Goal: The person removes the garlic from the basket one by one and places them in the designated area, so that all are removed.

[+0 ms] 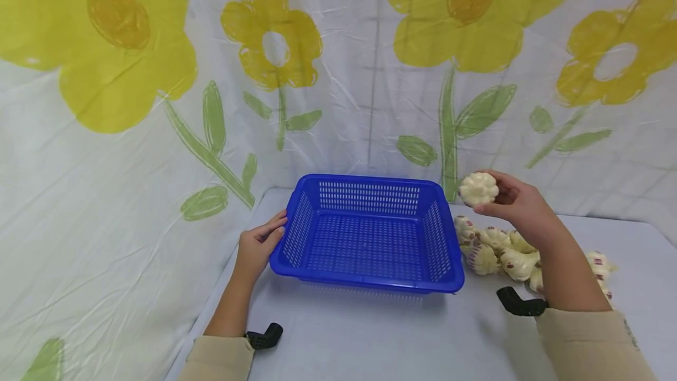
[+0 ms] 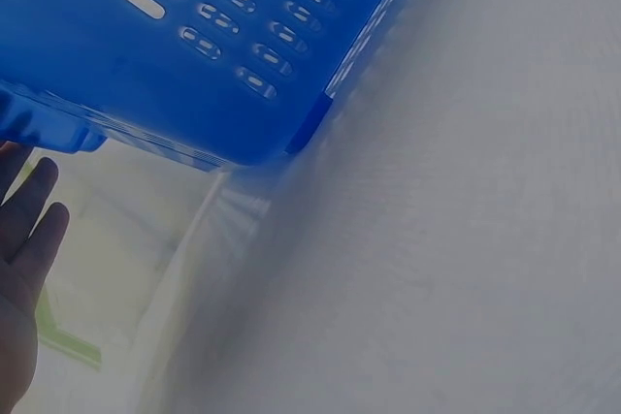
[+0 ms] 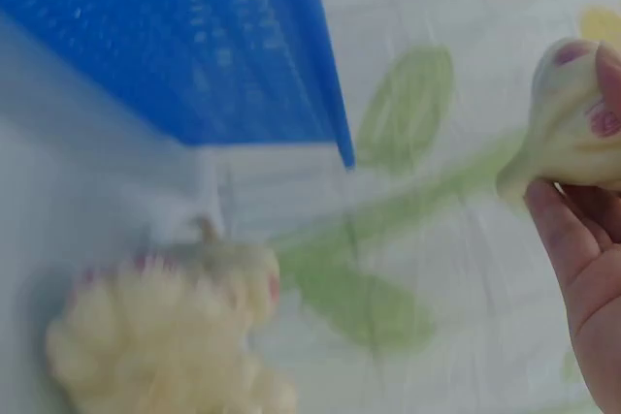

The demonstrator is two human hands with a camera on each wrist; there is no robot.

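Note:
A blue plastic basket (image 1: 365, 280) with slotted walls stands on the table, its inside bare. At its left rim rests my left hand (image 1: 256, 249), fingers fairly straight and touching the edge; the left wrist view shows fingertips (image 2: 49, 225) below the rim, apart from the wall. Beyond the basket's right side, my right hand (image 1: 515, 201) holds a garlic bulb (image 1: 478, 189) between thumb and fingers, raised above the table. In the right wrist view this bulb (image 3: 558, 128) has purple patches and a tapering stem. Under the right forearm lies a pile of garlic bulbs (image 1: 494, 251), partly hidden.
More garlic (image 1: 600, 266) lies to the right of the forearm. A white cloth with yellow flowers (image 1: 338, 116) hangs behind the table and along its left side. The white tabletop (image 1: 370, 340) extends in front of the basket.

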